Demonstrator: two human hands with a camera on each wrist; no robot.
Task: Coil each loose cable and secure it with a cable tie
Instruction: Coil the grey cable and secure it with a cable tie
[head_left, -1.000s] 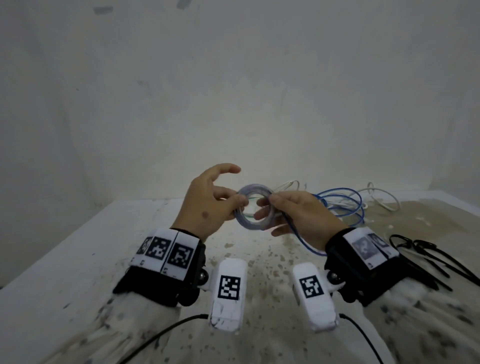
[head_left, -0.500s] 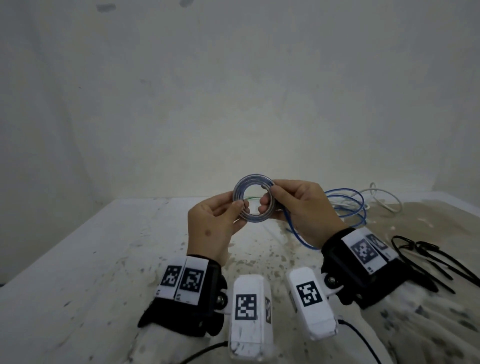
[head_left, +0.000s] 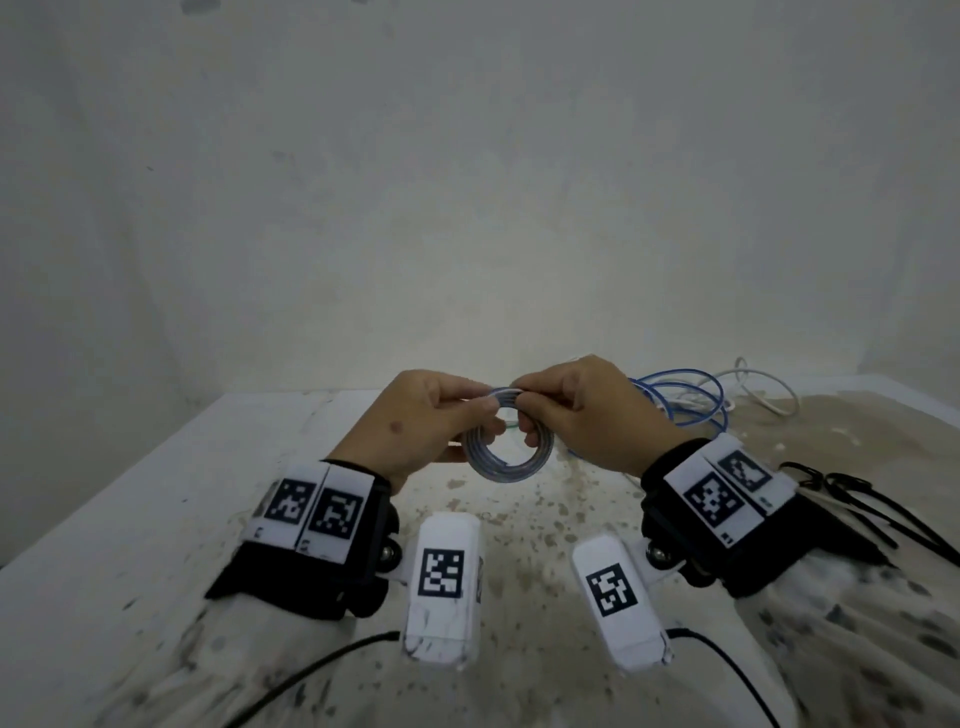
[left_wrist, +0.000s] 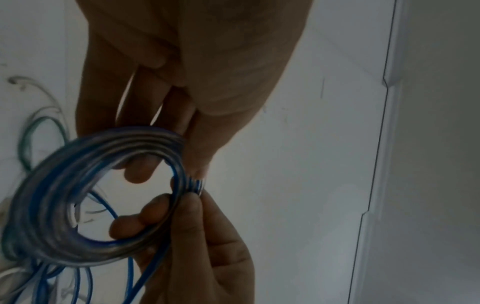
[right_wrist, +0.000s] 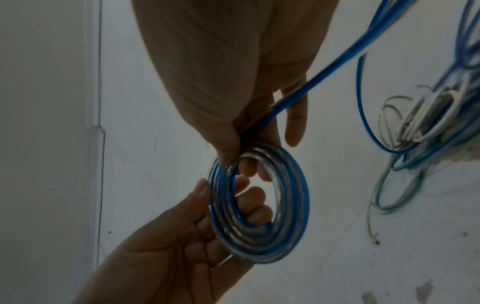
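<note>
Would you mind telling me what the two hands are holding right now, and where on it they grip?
Both hold the blue cable coil at its upper rim: the left hand pinches it from the left, the right hand from the right.

Coil (head_left: 506, 457) between both hands — loose cables (head_left: 691, 400) behind, right.

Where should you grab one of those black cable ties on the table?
Probably a straight tail of the black cable ties, coming from above with the right hand, the nearer one. They lie flat and thin, so a fingertip pinch suits. Both hands now hold the blue cable coil.
</note>
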